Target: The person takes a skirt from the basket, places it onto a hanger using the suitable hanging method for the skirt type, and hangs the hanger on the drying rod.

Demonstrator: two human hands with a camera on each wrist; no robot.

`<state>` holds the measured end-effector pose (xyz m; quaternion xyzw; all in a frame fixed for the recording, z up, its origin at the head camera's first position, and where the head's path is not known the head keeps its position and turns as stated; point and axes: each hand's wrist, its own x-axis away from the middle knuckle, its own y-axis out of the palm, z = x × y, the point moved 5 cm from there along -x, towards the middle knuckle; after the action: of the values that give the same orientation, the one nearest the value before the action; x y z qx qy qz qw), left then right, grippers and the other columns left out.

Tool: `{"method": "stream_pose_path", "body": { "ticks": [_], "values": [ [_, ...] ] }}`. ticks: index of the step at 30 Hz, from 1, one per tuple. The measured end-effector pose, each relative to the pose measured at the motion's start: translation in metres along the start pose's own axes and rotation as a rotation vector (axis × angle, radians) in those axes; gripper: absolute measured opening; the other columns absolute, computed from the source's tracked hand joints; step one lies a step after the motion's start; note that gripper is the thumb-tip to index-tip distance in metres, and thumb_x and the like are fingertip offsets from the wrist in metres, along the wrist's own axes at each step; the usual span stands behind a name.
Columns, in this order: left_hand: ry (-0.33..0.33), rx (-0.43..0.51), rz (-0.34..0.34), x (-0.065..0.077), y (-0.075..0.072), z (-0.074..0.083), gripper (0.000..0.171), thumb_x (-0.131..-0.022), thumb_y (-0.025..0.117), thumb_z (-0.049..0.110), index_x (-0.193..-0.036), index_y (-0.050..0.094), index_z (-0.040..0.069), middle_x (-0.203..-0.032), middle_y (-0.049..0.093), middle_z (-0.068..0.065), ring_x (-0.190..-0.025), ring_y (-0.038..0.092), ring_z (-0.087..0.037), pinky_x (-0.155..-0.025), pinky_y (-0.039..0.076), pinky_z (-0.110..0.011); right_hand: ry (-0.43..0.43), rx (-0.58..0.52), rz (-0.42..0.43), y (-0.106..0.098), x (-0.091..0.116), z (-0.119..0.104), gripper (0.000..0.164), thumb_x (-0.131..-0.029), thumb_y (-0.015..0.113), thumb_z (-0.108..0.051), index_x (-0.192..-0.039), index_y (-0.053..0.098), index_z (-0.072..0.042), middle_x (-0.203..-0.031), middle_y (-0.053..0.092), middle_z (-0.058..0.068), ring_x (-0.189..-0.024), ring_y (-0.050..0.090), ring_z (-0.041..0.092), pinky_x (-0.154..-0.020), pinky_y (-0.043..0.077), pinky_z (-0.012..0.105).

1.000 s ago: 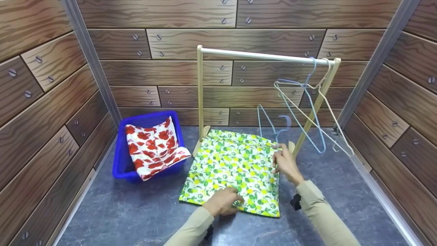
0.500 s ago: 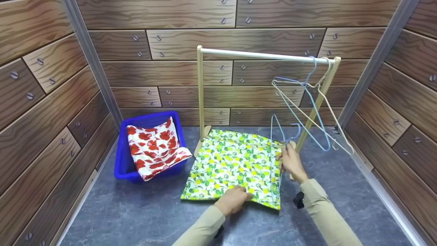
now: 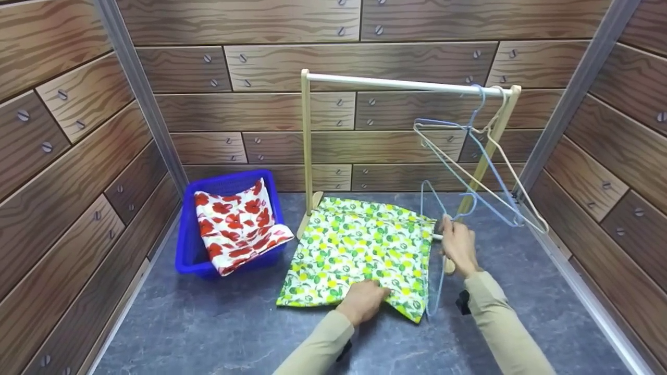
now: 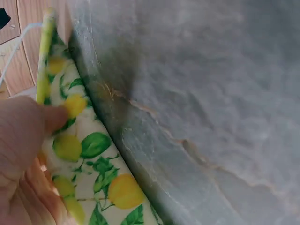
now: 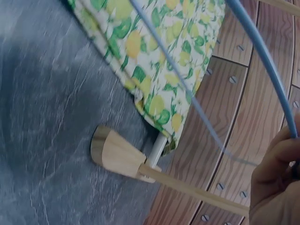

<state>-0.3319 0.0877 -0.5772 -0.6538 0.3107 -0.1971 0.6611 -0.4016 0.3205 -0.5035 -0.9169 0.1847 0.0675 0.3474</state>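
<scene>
A white cloth printed with yellow lemons and green leaves (image 3: 359, 245) lies flat on the grey floor below the rack. My left hand (image 3: 363, 301) pinches its near edge, which is lifted a little; in the left wrist view the thumb (image 4: 56, 117) lies against the cloth (image 4: 98, 154). Just beyond the cloth's right edge, my right hand (image 3: 459, 244) grips a blue wire hanger (image 3: 475, 200) near its neck. The hanger stands on its side, hook to the right, outside the cloth. In the right wrist view its blue wire (image 5: 265, 56) crosses in front of the cloth.
A wooden rack with a white top bar (image 3: 391, 84) stands behind. At its right end hang a blue hanger (image 3: 492, 148) and a beige hanger (image 3: 521, 182). On the left, a blue basket (image 3: 183, 234) holds a poppy-print cloth (image 3: 229, 221). Wood-patterned walls surround the floor.
My right hand has moved right with the hanger, which has gone from over the cloth to beyond its right edge. My left hand has shifted slightly right, raising the near edge.
</scene>
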Motion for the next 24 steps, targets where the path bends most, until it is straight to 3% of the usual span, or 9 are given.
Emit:
{"method": "stream_pose_path", "body": {
  "ticks": [2, 5, 8, 11, 14, 17, 21, 24],
  "values": [
    [-0.039, 0.065, -0.014, -0.004, -0.002, -0.006, 0.014, -0.094, 0.06, 0.015, -0.105, 0.067, 0.02, -0.081, 0.067, 0.0, -0.069, 0.063, -0.015, -0.058, 0.051, -0.027, -0.005, 0.024, 0.004, -0.004, -0.001, 0.002, 0.055, -0.106, 0.031, -0.041, -0.085, 0.065, -0.002, -0.058, 0.065, 0.011, -0.042, 0.063, 0.022, -0.04, 0.047, 0.031],
    [-0.155, 0.276, -0.019, -0.008, -0.003, -0.019, 0.018, -0.097, 0.053, 0.016, -0.112, 0.064, 0.012, -0.077, 0.066, -0.002, -0.062, 0.058, -0.012, -0.06, 0.051, -0.025, -0.033, 0.072, 0.018, -0.01, -0.003, 0.003, 0.05, -0.106, 0.033, -0.032, -0.078, 0.062, -0.003, -0.054, 0.064, 0.01, -0.042, 0.063, 0.023, -0.042, 0.046, 0.028],
    [-0.279, 0.473, 0.022, -0.01, -0.002, -0.033, 0.021, -0.101, 0.046, 0.018, -0.108, 0.063, 0.009, -0.072, 0.061, -0.002, -0.056, 0.05, -0.009, -0.056, 0.049, -0.024, -0.04, 0.088, 0.031, -0.012, -0.003, 0.005, 0.047, -0.106, 0.033, -0.03, -0.077, 0.061, -0.005, -0.05, 0.061, 0.006, -0.039, 0.061, 0.021, -0.042, 0.045, 0.028],
    [-0.351, 0.569, 0.076, -0.009, 0.0, -0.043, 0.024, -0.104, 0.042, 0.021, -0.094, 0.062, 0.012, -0.064, 0.052, 0.003, -0.051, 0.042, -0.007, -0.05, 0.043, -0.022, -0.011, 0.099, 0.038, -0.011, -0.003, 0.009, 0.048, -0.105, 0.034, -0.034, -0.075, 0.061, -0.007, -0.048, 0.059, 0.003, -0.038, 0.059, 0.019, -0.044, 0.046, 0.03],
    [-0.36, 0.64, 0.138, -0.009, -0.001, -0.049, 0.026, -0.106, 0.039, 0.022, -0.088, 0.056, 0.015, -0.06, 0.042, 0.007, -0.048, 0.038, -0.005, -0.044, 0.036, -0.021, 0.02, 0.119, 0.063, -0.011, -0.001, 0.012, 0.054, -0.104, 0.033, -0.039, -0.071, 0.06, -0.008, -0.049, 0.058, 0.002, -0.039, 0.057, 0.017, -0.049, 0.047, 0.03],
    [-0.33, 0.728, 0.246, -0.009, -0.009, -0.055, 0.022, -0.107, 0.035, 0.017, -0.102, 0.056, 0.014, -0.061, 0.042, 0.008, -0.048, 0.036, -0.003, -0.044, 0.035, -0.019, 0.024, 0.125, 0.091, -0.011, -0.001, 0.014, 0.056, -0.104, 0.032, -0.039, -0.07, 0.062, -0.007, -0.051, 0.059, 0.004, -0.042, 0.057, 0.017, -0.051, 0.047, 0.031],
    [-0.277, 0.793, 0.446, -0.007, -0.026, -0.063, 0.031, -0.106, 0.031, 0.007, -0.127, 0.054, 0.01, -0.065, 0.052, 0.0, -0.052, 0.043, -0.005, -0.05, 0.045, -0.021, 0.006, 0.126, 0.103, -0.013, -0.002, 0.015, 0.054, -0.105, 0.031, -0.032, -0.072, 0.064, -0.005, -0.051, 0.06, 0.004, -0.043, 0.058, 0.017, -0.053, 0.047, 0.032],
    [-0.276, 0.794, 0.572, -0.005, -0.037, -0.07, 0.035, -0.105, 0.032, 0.004, -0.132, 0.053, 0.007, -0.076, 0.063, -0.006, -0.064, 0.055, -0.008, -0.064, 0.054, -0.025, 0.001, 0.119, 0.102, -0.014, -0.003, 0.016, 0.051, -0.104, 0.032, -0.027, -0.072, 0.064, -0.004, -0.049, 0.059, 0.001, -0.043, 0.057, 0.016, -0.052, 0.046, 0.031]
  ]
}}
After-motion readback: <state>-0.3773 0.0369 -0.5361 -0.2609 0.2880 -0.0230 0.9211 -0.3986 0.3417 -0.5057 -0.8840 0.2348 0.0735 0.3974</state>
